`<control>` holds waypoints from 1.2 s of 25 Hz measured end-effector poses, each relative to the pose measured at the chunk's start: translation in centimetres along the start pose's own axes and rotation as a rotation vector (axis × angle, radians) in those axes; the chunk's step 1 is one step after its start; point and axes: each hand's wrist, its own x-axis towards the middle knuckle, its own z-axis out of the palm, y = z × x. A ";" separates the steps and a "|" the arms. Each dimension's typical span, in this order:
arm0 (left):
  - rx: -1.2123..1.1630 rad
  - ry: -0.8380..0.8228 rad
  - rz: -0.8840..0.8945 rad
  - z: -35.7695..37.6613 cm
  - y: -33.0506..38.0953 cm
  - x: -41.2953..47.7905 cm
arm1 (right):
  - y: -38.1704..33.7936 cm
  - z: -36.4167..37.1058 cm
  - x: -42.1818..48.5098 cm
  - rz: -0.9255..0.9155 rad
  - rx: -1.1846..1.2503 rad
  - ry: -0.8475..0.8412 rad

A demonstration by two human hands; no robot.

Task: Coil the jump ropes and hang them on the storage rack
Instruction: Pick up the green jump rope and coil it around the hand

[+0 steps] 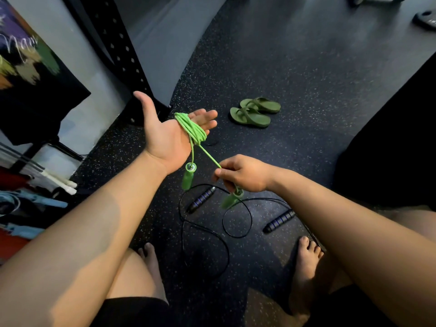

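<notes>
Speckled gym floor (306,79): above the black jump rope (201,199), your left hand (165,135), fingers straight, carries the green jump rope (193,129) coiled round them; your right hand (245,173) pinches its light, limp, likely slick cord near one handle (230,200), so hold there.

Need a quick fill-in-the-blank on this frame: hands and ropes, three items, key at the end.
1. The green rope is wound round the ____ of the open left hand.
2. The right hand pinches that rope just above a green ____.
3. The black rope lies uncoiled on the ____.
Missing words: fingers; handle; floor.
</notes>
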 end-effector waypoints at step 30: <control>0.688 -0.319 -0.549 1.5 -2.3 -1.2 | -1.6 -2.0 -0.4 -0.113 0.077 0.297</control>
